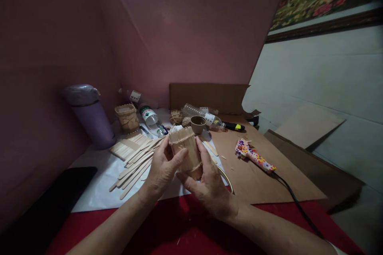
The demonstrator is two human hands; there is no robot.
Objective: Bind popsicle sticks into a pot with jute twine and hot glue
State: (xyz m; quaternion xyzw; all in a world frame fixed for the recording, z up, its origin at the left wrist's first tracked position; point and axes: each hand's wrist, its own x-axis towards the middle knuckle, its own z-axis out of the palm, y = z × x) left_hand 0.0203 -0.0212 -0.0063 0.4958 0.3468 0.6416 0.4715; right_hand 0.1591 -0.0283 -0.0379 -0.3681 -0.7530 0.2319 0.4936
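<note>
Both my hands hold a small cup-shaped holder made of upright wooden craft sticks (186,149), lifted a little above the table. My left hand (163,169) wraps its left side with the thumb across the front. My right hand (209,183) closes round its right side and bottom. A pile of loose wooden sticks (136,161) lies on white paper (95,191) just left of my hands.
A patterned glue gun (254,154) with a black cord lies on brown cardboard (269,183) at the right. Behind stand a purple flask (89,115), a finished stick basket (127,117), plastic bottles (151,117), twine (176,117), a small brown cup (198,123) and a cutter (235,126). A black phone (72,183) lies left.
</note>
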